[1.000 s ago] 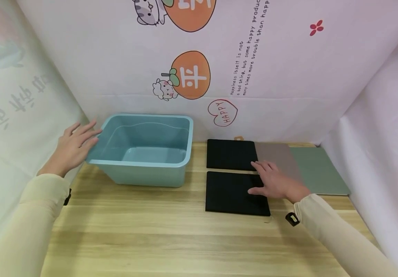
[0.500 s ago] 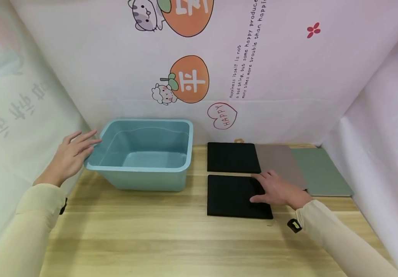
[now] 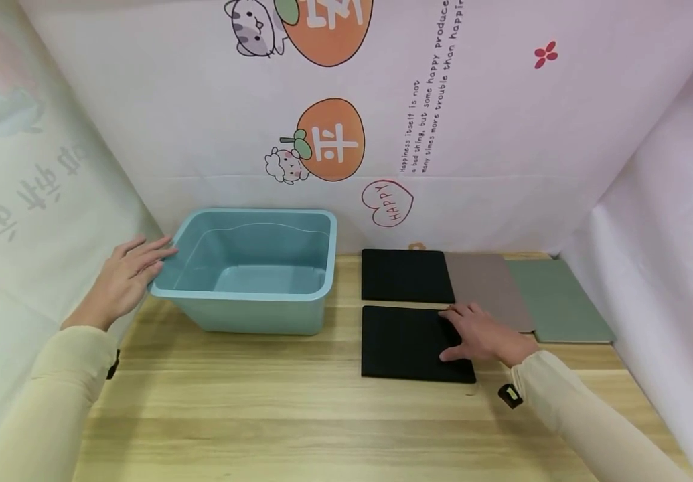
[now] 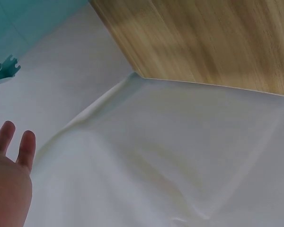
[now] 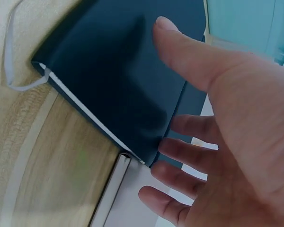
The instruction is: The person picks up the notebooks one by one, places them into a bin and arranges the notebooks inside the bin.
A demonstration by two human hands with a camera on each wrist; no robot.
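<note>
My left hand (image 3: 120, 278) has its fingers stretched out at the left rim of a light blue plastic basin (image 3: 238, 313) in the head view. At the edge of the left wrist view, part of that hand (image 4: 12, 175) shows beside the basin. On the right, my right hand (image 3: 481, 338) is spread over the right end of the nearer black notebook (image 3: 403, 343). In the right wrist view the thumb reaches over the cover of this notebook (image 5: 109, 61), and the fingertips are right at its long edge. A thin ribbon marker (image 5: 9, 71) hangs out of its pages.
Behind the nearer notebook lies another black notebook (image 3: 406, 274). A brownish-pink notebook (image 3: 487, 284) and a grey-green one (image 3: 560, 301) continue the back row to the right. Printed cloth (image 3: 473, 214) walls in the wooden table (image 3: 262, 415) at the back and both sides.
My right hand has moved slightly toward me, from between the black notebooks onto the nearer one. The left hand stays at the basin's rim. The head view has tilted slightly.
</note>
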